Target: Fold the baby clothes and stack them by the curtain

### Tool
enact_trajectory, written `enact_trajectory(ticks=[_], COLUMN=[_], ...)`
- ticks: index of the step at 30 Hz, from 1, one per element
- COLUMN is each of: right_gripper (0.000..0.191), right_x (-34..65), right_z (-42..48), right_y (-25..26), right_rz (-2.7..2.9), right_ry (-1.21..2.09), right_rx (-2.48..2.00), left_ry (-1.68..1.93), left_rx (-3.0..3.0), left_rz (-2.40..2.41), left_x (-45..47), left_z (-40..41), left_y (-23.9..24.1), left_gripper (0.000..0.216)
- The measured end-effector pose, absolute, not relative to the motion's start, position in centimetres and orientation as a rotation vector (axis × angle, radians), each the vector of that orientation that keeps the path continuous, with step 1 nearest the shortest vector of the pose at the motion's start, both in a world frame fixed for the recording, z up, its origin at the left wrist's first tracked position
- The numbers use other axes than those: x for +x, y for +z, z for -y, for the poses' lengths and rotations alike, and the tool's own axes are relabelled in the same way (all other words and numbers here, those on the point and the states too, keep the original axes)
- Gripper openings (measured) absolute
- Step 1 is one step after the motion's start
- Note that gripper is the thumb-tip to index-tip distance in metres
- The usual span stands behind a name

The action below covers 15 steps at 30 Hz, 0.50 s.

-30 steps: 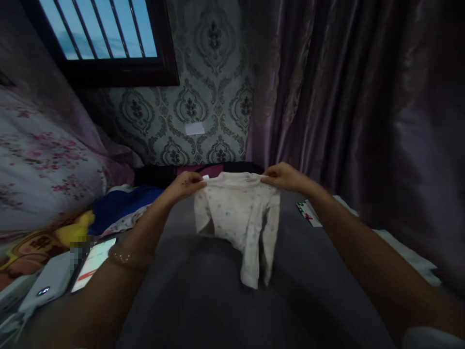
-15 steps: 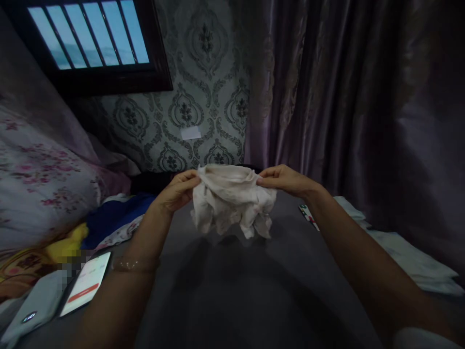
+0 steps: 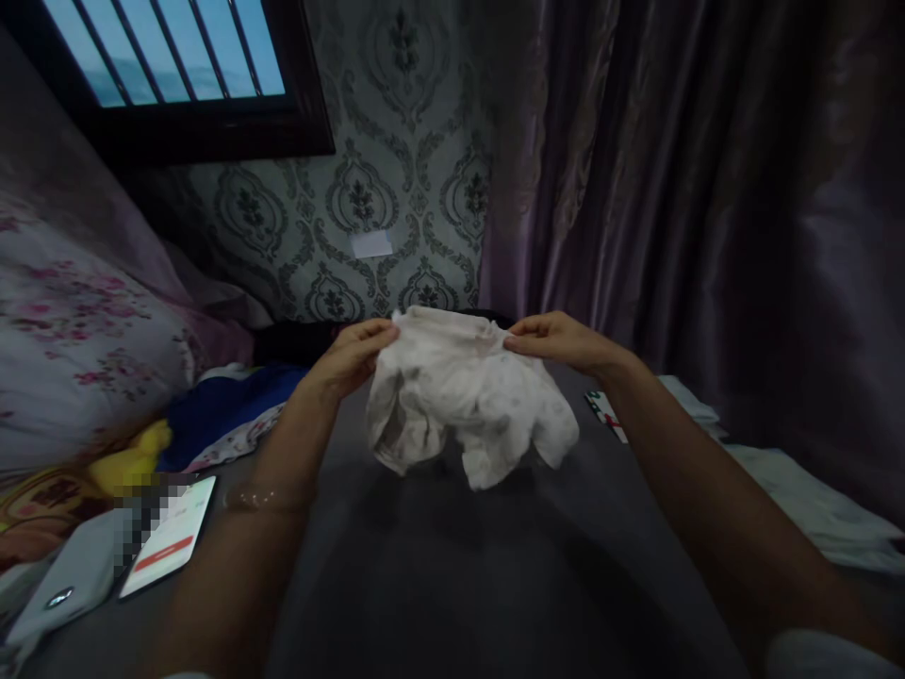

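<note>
I hold a small white baby garment (image 3: 463,396) with faint spots up over the dark grey bed sheet (image 3: 438,575). My left hand (image 3: 348,356) pinches its upper left edge. My right hand (image 3: 558,339) pinches the upper right edge. The cloth hangs bunched and billowing between the two hands, its sleeves and lower part crumpled together just above the sheet.
A lit phone (image 3: 170,536) and a grey power bank (image 3: 63,585) lie at the left. Blue cloth (image 3: 219,410), a yellow item (image 3: 131,462) and a floral pillow (image 3: 77,339) sit further left. White folded cloth (image 3: 798,500) lies at the right by the purple curtain (image 3: 707,189).
A second ago the garment hung flat and long from both hands. It then flicked upward and bunched, and now it billows wider and lower between the same grips.
</note>
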State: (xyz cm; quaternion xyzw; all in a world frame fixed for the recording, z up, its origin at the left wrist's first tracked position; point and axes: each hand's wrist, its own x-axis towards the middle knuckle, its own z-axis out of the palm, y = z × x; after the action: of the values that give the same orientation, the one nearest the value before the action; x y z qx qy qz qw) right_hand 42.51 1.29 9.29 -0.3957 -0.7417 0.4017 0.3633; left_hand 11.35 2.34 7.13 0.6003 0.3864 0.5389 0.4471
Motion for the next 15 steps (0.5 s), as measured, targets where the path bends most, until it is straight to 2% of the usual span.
enact_trajectory(ticks=[3,7,11,15], right_gripper=[0.038,0.040,0.039,0.033], right_x=[42.5,42.3,41.9,41.6], right_z=[-1.8,-2.9,-4.6,-5.6], right_y=[8.9,8.4,7.5,6.6], right_rz=[1.886,1.774,1.740,1.853], right_ry=[1.001,0.963,0.708,0.300], right_rx=[-1.022,-0.974,-1.053,-1.106], left_ry=[1.273,1.390,1.379,1.460], left_rx=[1.501,1.440,1.504,1.526], left_rz=[-1.005,-1.052,-1.109,-1.151], left_x=[11.2,11.2,11.3,11.5], left_z=[-2.7,-3.7,-5.0,-6.4], left_y=[6.6,5.7,4.8,4.1], left_gripper=[0.038,0.041,0.042,0.042])
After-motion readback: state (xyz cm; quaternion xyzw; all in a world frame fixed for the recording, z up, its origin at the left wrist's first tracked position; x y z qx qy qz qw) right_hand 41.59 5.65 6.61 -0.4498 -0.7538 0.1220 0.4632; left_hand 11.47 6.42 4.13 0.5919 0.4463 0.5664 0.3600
